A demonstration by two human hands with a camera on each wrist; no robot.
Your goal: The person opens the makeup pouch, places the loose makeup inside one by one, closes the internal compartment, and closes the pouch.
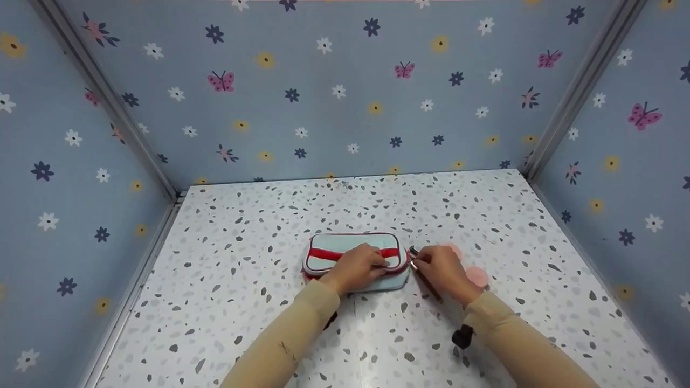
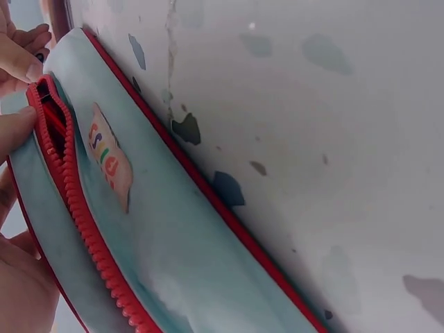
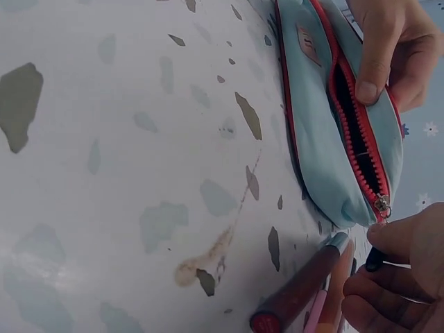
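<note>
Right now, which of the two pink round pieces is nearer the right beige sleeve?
The lower pink round piece, just past the right beige sleeve; the upper piece is farther, partly behind the right hand.

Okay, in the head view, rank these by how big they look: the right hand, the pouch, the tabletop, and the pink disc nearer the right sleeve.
Largest to smallest:
1. Tabletop
2. Pouch
3. Right hand
4. Pink disc
</note>
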